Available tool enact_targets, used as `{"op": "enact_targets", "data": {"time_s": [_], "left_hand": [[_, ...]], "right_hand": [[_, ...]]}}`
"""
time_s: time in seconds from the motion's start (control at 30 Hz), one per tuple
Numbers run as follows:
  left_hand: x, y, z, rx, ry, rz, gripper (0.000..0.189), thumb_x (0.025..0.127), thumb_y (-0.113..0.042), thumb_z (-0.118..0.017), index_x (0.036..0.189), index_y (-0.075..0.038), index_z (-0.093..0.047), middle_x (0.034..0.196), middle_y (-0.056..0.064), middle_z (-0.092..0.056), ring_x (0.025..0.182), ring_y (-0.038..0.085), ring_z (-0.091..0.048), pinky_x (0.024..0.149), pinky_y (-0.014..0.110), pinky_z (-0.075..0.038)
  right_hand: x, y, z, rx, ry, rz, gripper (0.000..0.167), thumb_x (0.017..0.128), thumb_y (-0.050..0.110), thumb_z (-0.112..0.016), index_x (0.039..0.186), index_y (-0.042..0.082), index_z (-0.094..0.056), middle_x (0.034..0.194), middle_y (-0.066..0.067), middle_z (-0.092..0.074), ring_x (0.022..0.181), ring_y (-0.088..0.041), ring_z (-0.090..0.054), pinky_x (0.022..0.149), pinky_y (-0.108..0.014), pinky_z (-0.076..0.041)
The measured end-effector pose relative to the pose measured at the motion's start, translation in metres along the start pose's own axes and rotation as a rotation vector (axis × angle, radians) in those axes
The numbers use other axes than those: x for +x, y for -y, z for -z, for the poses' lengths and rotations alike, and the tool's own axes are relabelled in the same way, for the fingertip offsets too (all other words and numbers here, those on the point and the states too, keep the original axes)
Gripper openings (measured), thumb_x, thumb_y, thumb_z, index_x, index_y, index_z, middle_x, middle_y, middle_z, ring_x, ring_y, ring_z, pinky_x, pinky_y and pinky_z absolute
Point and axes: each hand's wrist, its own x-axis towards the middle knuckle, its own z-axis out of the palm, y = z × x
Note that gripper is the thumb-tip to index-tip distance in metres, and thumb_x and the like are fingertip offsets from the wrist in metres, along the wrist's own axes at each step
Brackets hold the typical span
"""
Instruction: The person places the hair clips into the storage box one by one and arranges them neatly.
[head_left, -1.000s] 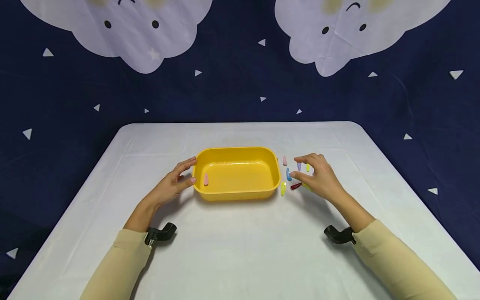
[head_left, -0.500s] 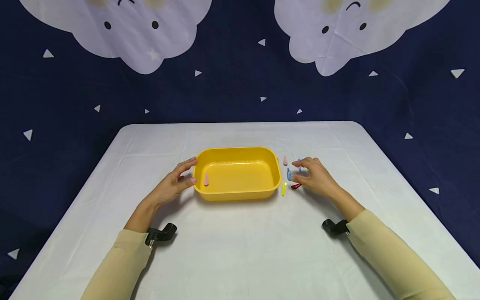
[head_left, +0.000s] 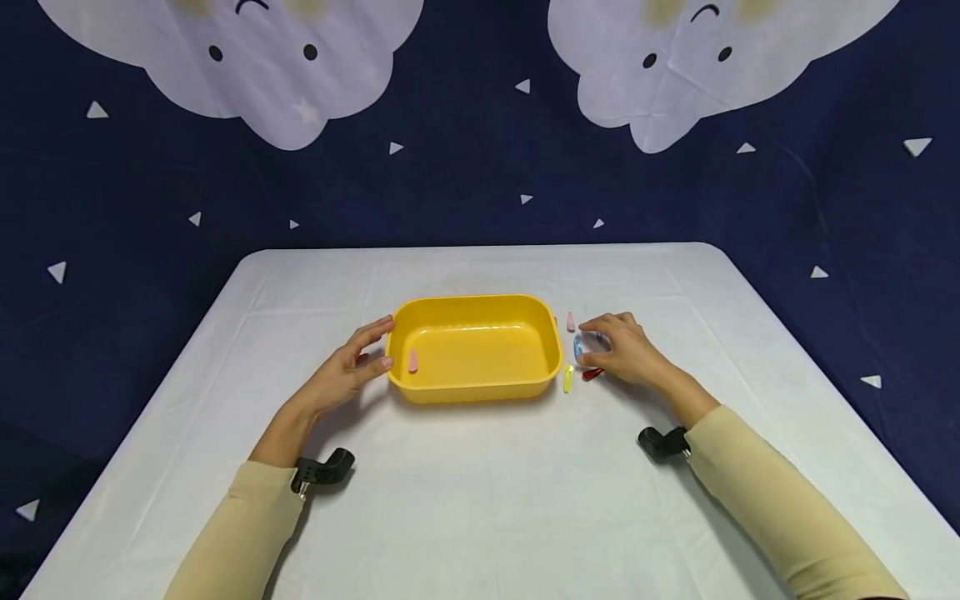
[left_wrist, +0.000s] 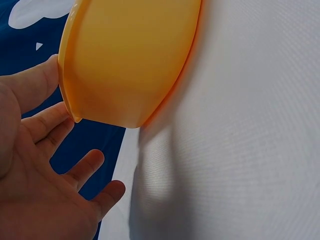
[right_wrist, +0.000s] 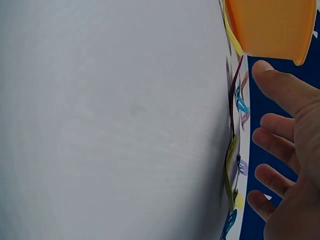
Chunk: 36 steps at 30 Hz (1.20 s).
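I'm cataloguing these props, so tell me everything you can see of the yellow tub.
The yellow tub is shallow, open-topped and rectangular with rounded corners and a thin rim; its smooth, shiny surface looks like plastic. It stands upright on the white table, holding one pink clip near its left end, where the left hand touches the rim.

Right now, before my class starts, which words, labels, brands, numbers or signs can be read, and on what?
None can be read in any view.
Yellow plastic tray: no lettering shows.
Navy backdrop: printed clouds and triangles, no letters or numbers.
Hair clips: too small to tell whether any are marked.
Black wrist devices: too small to tell.
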Motion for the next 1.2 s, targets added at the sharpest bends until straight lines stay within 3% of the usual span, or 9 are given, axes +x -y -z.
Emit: {"op": "enact_targets", "data": {"time_s": [0.3, 1.2], "left_hand": [[-0.001, 0.0, 0.0, -0.009, 0.003, -0.012, 0.057, 0.095, -0.02, -0.056, 0.147, -0.009, -0.033, 0.158, 0.006, -0.019, 0.145, 0.036, -0.014, 0.115, 0.06, -0.016], [0.0, -0.001, -0.001, -0.013, -0.003, -0.009, 0.057, 0.095, -0.019, -0.057, 0.146, -0.009, -0.034, 0.158, 0.007, -0.019, 0.144, 0.036, -0.016, 0.115, 0.059, -0.017]], "right_hand": [[0.002, -0.004, -0.001, -0.013, 0.035, 0.024, 0.06, 0.078, 0.04, -0.074, 0.129, 0.013, -0.057, 0.137, -0.013, -0.05, 0.125, -0.033, -0.033, 0.1, -0.052, -0.027], [0.008, -0.011, -0.004, -0.019, 0.077, 0.068, 0.053, 0.081, 0.038, -0.072, 0.127, 0.016, -0.059, 0.134, -0.01, -0.052, 0.126, -0.032, -0.035, 0.097, -0.05, -0.028]]}}
